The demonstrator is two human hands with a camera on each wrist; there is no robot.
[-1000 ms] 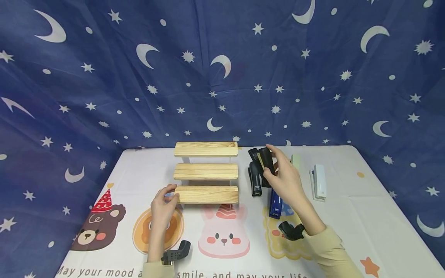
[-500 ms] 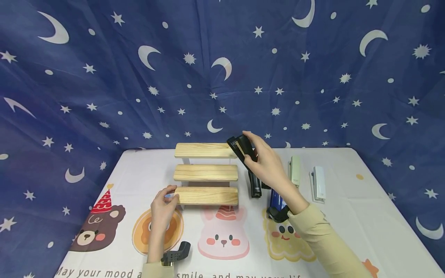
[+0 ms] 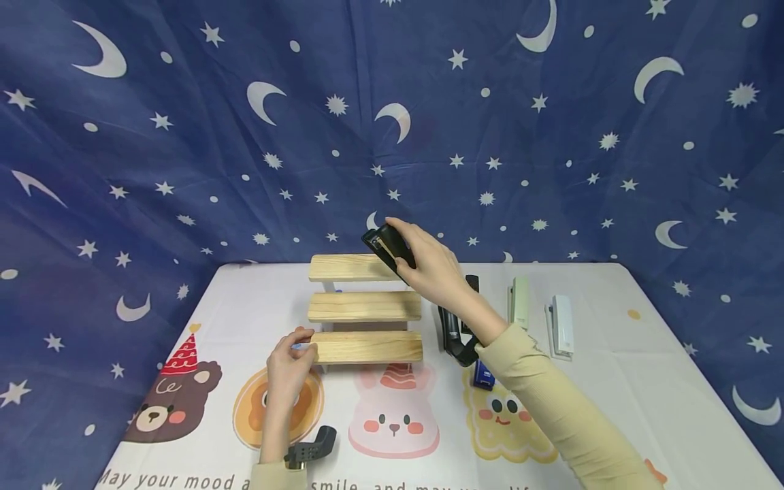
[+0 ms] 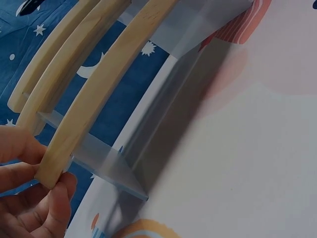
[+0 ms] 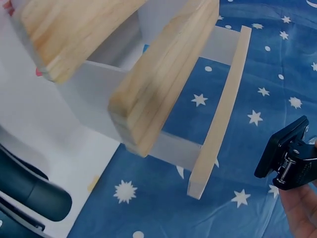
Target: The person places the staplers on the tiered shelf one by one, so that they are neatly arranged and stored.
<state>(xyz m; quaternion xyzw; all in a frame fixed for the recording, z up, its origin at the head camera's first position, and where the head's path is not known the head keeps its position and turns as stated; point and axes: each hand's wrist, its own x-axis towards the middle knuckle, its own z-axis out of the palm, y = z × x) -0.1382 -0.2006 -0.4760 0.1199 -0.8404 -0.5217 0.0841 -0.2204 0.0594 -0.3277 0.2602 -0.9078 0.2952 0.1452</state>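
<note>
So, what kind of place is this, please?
Probably a small staged tabletop set, not a real office. A dark blue moon-and-star cloth hangs all around as backdrop, the table wears a cartoon-animal cover, and several staplers lie beside a three-step wooden shelf; the right hand holds a black stapler.

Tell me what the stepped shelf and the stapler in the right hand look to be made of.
Stepped shelf: the three treads look like pale unfinished pine, with visible grain and matte faces; the side supports look like smooth white board, possibly plastic or painted wood. Black stapler in the right hand: a glossy black shell, likely plastic, with a metal-looking front end in the right wrist view.
</note>
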